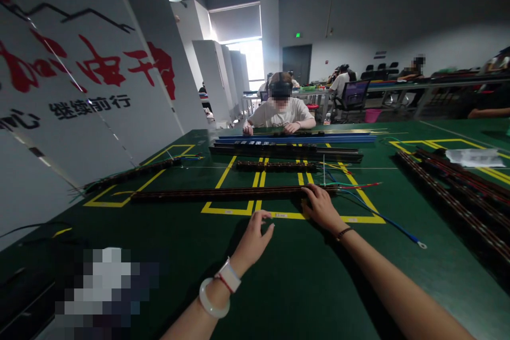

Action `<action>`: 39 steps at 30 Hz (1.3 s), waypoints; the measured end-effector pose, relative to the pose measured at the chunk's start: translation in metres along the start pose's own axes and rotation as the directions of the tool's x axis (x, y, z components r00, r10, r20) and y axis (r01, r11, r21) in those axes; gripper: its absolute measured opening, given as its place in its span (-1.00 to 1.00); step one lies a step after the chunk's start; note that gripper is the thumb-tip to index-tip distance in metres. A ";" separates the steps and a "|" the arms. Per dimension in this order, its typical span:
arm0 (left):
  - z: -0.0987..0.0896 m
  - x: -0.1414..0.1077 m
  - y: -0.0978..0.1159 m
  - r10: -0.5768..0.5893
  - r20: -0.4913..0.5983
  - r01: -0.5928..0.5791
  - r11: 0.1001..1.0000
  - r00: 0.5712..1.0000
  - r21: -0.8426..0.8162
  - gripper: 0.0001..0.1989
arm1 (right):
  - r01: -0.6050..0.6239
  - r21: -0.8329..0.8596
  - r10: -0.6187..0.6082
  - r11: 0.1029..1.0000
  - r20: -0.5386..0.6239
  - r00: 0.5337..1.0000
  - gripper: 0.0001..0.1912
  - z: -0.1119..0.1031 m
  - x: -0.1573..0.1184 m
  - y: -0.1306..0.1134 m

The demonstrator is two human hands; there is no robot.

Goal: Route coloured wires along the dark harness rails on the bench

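Observation:
A long dark-brown cable bundle (pixel 215 193) lies across the green table, with green, red and blue wires coming out at its right end. My right hand (pixel 321 207) rests over the bundle near that end, fingers on its far side and thumb on the near side. Beside those fingers a white cable tie (pixel 324 170) sticks upright. The blue wire (pixel 382 219) ends in a metal ring terminal (pixel 421 245). On the near side of the bundle, my left hand (pixel 255 236) is open, thumb apart from the fingers, holding nothing.
Behind lie a shorter bundle (pixel 274 167), a black channel (pixel 287 153) and blue strips (pixel 295 139). More bundles are on the left (pixel 131 175) and right (pixel 450 196), near a clear plastic bag (pixel 474 158). A person (pixel 281 109) works across the table (pixel 303 287), which has yellow tape outlines.

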State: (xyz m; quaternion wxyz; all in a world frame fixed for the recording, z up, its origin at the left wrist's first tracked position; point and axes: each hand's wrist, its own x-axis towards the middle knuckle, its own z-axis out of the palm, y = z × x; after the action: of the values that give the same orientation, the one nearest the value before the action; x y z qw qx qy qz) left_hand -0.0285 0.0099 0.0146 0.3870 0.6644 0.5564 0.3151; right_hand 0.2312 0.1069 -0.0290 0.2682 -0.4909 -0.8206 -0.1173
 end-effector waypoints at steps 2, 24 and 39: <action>-0.016 0.016 -0.010 0.164 -0.073 -0.141 0.958 0.984 0.251 -0.62 | -0.021 0.026 0.020 0.999 0.029 0.999 -0.54 0.001 -0.003 0.002; -0.099 0.144 -0.075 0.395 0.436 -0.506 0.088 0.808 0.858 -0.52 | -0.135 0.116 0.127 0.984 0.074 0.989 -0.55 -0.005 -0.001 0.003; -0.076 0.210 -0.066 0.492 0.475 -0.562 0.036 0.730 0.826 -0.46 | -0.149 0.034 0.145 0.988 0.116 0.983 -0.56 -0.004 0.004 -0.002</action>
State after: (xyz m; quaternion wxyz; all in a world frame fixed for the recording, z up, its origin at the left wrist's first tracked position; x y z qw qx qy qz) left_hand -0.0876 0.2339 -0.0063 -0.2123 0.9192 0.3310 0.0205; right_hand 0.2296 0.1069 -0.0234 0.2397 -0.5502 -0.7982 -0.0518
